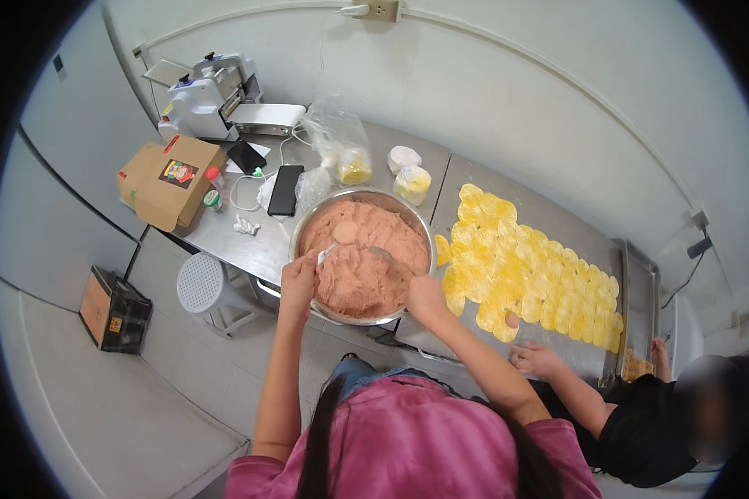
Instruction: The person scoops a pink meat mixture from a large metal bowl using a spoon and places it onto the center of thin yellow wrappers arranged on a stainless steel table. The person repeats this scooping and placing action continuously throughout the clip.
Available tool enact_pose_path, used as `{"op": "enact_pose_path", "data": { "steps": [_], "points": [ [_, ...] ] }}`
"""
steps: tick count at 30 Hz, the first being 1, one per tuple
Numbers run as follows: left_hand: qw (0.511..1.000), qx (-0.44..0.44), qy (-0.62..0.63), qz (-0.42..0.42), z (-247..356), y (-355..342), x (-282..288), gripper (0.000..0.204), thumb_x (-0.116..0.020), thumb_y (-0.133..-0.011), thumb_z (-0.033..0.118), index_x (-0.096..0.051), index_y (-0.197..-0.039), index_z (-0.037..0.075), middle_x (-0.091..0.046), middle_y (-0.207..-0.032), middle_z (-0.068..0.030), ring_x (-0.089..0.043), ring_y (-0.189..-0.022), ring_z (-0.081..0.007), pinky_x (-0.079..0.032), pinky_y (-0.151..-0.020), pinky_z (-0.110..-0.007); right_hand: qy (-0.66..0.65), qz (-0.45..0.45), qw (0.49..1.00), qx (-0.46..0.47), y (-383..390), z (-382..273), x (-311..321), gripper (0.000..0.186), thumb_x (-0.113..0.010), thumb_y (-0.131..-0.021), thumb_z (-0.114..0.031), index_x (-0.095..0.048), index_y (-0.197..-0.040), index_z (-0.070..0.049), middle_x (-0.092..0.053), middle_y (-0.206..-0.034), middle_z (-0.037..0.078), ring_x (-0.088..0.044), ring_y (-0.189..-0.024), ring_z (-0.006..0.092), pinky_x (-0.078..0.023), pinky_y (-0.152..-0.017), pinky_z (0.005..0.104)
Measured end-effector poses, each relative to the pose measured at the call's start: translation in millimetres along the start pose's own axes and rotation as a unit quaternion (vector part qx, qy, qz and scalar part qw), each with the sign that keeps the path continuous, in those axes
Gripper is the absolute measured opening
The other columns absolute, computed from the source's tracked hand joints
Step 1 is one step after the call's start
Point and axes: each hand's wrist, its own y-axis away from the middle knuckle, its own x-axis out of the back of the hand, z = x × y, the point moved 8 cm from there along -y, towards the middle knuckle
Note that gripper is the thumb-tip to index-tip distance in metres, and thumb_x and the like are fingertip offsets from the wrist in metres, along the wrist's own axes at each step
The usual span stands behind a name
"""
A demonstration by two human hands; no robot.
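Head view gives me a long steel table (250, 241) running along a white wall, and I work down from it by size. On its right half lie rows of round yellow wrappers (528, 270), overlapping, with a flat metal tray (641, 291) just beyond them. In the middle stands a big metal bowl (306, 223), nearly full of pink minced filling (362, 270). At the far left I see a white machine (212, 98), a brown cardboard box (171, 179), two dark phones (285, 190) and clear bags of yellow wrappers (349, 158). A white stool (201, 284) sits under the table edge.

My left hand (298, 283) rests at the bowl's near rim, fingers closed around the handle of a spoon (366, 249) that lies in the filling. My right hand (424, 295) is at the bowl's right rim, touching the filling; it looks curled, but I cannot tell what, if anything, it pinches.

Another person's hand (537, 359) lies spread on the table just beside the nearest wrappers.
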Motion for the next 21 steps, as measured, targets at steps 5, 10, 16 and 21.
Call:
{"op": "enact_pose_path", "data": {
  "steps": [5,10,16,21],
  "points": [
    [0.903,-0.199,-0.379,0.041,17,0,-12,0.035,-0.051,-0.086,0.024,-0.052,-0.059,0.002,-0.05,-0.049,-0.0125,-0.049,-0.042,-0.0264,-0.038,-0.044,-0.039,-0.125,0.015,0.992,-0.021,-17,-8,14,0.033,-0.049,-0.07,-0.003,-0.057,-0.101,0.002,-0.059,-0.077,0.024,-0.058,-0.072,0.0386,-0.046,-0.064,0.0461],
    [0.777,-0.302,-0.552,0.011,32,15,-58,0.029,-0.051,-0.084,0.022,-0.057,-0.063,0.003,-0.055,-0.056,-0.0196,-0.057,-0.053,-0.0361,-0.044,-0.05,-0.045,-0.073,-0.01,0.997,-0.031,-21,-18,5,0.03,-0.051,-0.07,-0.005,-0.056,-0.099,0.002,-0.058,-0.074,0.025,-0.058,-0.075,0.0372,-0.046,-0.063,0.045],
    [0.758,-0.25,-0.6,0.049,21,4,-74,0.029,-0.048,-0.084,0.022,-0.057,-0.066,0.003,-0.057,-0.058,-0.0202,-0.059,-0.055,-0.0379,-0.047,-0.052,-0.048,0.011,0.029,0.999,-0.037,-6,-37,19,0.036,-0.047,-0.071,-0.001,-0.046,-0.104,0.012,-0.058,-0.078,0.026,-0.06,-0.068,0.0376,-0.048,-0.057,0.0424],
    [0.776,-0.19,-0.596,0.081,25,-5,-63,0.026,-0.047,-0.083,0.019,-0.058,-0.068,0.001,-0.059,-0.064,-0.0233,-0.06,-0.061,-0.0394,-0.047,-0.056,-0.049,0.003,-0.018,0.996,-0.082,9,-29,36,0.041,-0.048,-0.071,-0.003,-0.046,-0.11,0.011,-0.058,-0.085,0.027,-0.06,-0.064,0.0378,-0.048,-0.055,0.0431]
  ]
}}
